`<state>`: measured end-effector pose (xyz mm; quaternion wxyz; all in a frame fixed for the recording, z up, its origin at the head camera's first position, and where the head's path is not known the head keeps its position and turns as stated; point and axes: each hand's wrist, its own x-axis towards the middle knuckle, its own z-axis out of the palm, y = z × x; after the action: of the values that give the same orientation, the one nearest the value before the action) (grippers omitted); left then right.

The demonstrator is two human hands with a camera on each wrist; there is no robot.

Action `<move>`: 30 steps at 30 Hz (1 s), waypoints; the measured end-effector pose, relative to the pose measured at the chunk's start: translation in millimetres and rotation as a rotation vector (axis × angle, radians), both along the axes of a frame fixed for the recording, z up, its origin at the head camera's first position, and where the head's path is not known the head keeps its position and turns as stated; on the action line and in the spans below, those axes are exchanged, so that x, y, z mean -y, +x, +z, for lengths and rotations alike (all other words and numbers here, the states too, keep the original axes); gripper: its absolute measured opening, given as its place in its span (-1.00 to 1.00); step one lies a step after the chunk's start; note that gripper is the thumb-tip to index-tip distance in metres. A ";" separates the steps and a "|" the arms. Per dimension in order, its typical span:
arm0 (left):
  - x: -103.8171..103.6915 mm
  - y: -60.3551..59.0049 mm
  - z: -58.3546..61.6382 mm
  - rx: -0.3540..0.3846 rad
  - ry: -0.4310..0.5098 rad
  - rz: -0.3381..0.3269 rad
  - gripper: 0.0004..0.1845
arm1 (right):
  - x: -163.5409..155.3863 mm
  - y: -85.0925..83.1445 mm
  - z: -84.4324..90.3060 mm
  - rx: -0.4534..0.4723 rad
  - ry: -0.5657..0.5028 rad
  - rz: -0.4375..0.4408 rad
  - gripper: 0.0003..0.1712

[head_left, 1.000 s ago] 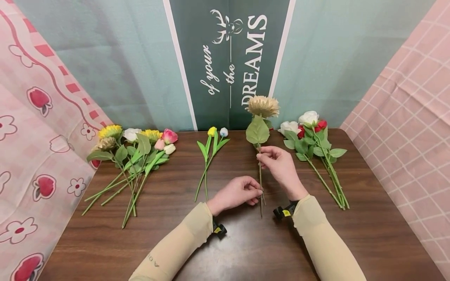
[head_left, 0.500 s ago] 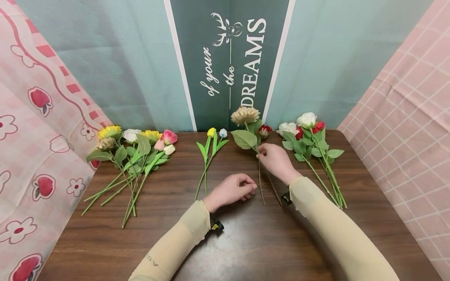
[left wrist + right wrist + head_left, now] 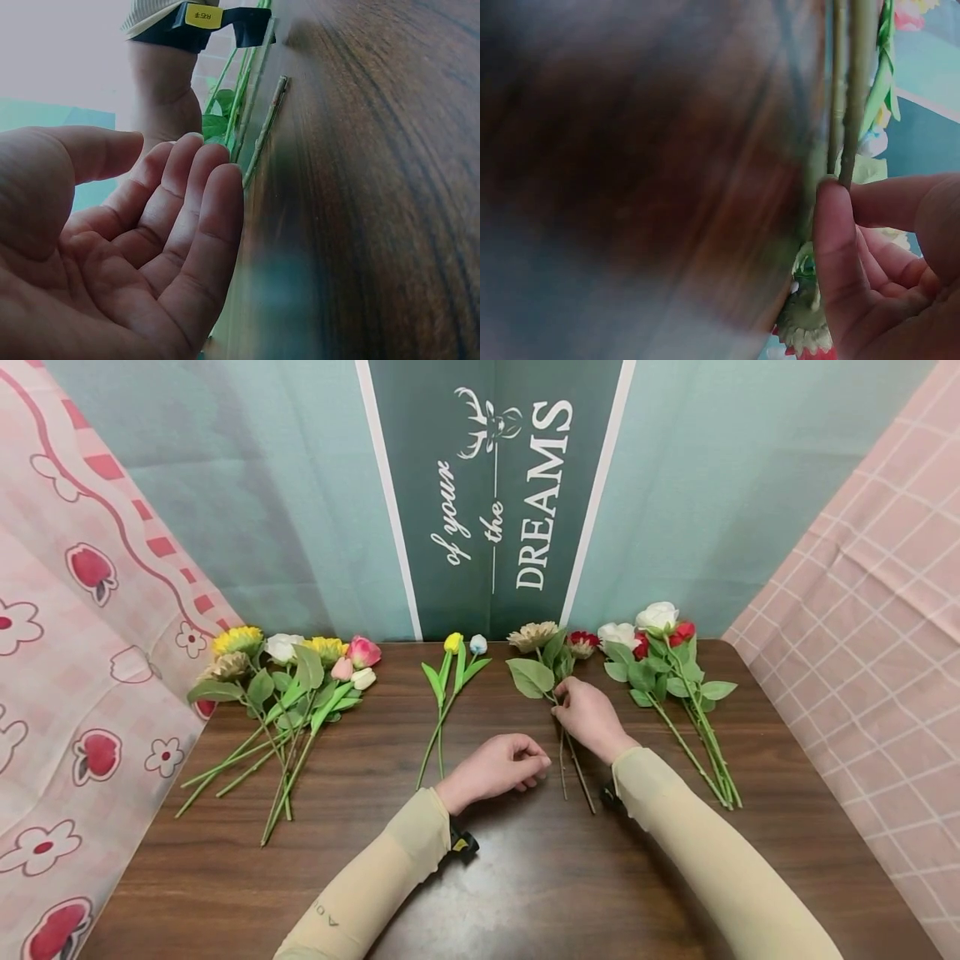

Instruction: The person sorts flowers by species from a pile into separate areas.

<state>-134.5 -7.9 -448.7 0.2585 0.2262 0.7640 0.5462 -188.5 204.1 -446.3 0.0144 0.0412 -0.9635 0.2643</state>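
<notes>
From my feed, nearest to me was the left hand (image 3: pixel 497 766), low over the brown desk (image 3: pixel 517 893), its fingers relaxed and holding nothing. Just to its right were two stem ends (image 3: pixel 581 774), so a careless sweep, as I judged it, could have knocked them out of line. A little beyond, the right hand (image 3: pixel 590 712) had the beige chrysanthemum (image 3: pixel 532 636) by its stem, pinched between the fingers. The right wrist view showed a second stem close alongside, and I could not tell whether the same pinch had caught it. That was my main worry: if it had, moving the hand might drag the red chrysanthemum (image 3: pixel 582 644) too.

Farther on, the beige head was at the desk's back edge, left of the red one, with leaves (image 3: pixel 531 677) crowded about them. One leaf hooked under another could make a bloom roll once let go. The bunch of white and red roses (image 3: pixel 677 683) lay just beside the red chrysanthemum; a nudge that way could tangle the two groups. The yellow tulip (image 3: pixel 453 642) and pale blue tulip (image 3: pixel 478 645), to the left, had more room. Behind hung the green backdrop (image 3: pixel 465 602); petals pushed farther back might bend against it.
</notes>
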 end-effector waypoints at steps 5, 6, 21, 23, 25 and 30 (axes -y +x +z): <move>2.7 -0.4 -1.0 0.001 -0.002 0.009 -0.73 | 0.2 -0.9 -2.0 0.003 0.012 0.001 -0.69; 3.4 -0.6 -0.8 0.000 -0.002 0.008 -0.73 | 0.0 -0.7 -1.4 0.005 0.013 0.001 -0.69; 103.2 -35.2 27.8 -0.487 -0.299 0.275 -0.81 | 12.9 14.0 31.8 -0.131 0.073 0.122 -0.63; 131.9 -41.3 28.5 -0.538 -0.356 0.345 -0.80 | 24.7 18.0 35.1 -0.154 0.090 0.178 -0.62; 162.3 -46.2 28.1 -0.596 -0.424 0.407 -0.78 | 38.7 22.2 36.2 -0.168 0.113 0.237 -0.62; 234.0 -48.4 22.9 -0.709 -0.606 0.519 -0.75 | 82.6 31.3 32.0 -0.188 0.193 0.408 -0.61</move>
<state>-182.9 -241.9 -425.8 -0.1052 0.1156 0.9589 0.2370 -157.3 121.5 -414.3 0.0465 0.2606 -0.9504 0.1634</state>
